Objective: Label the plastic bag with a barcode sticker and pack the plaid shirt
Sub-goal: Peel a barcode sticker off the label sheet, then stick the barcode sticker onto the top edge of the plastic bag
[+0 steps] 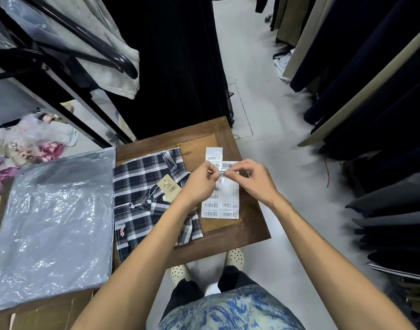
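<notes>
Here both the left hand [202, 181] and right hand [253, 178] pinch one barcode sticker [222, 172] above the sheet's [220, 208] top edge.

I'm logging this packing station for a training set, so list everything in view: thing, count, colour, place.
plaid shirt: one, navy and white, folded on the wooden table
paper tag: one, tan, on the shirt
barcode sticker sheet: one, white, on the table's right side
sticker strip: one, white, just beyond the sheet
plastic bags: a stack, clear grey, left of the shirt
hanging garments: many, dark, right side
black rack: one, upper left
shoes: two, cream, below the table
left hand, right hand: both pinching one sticker above the sheet
</notes>
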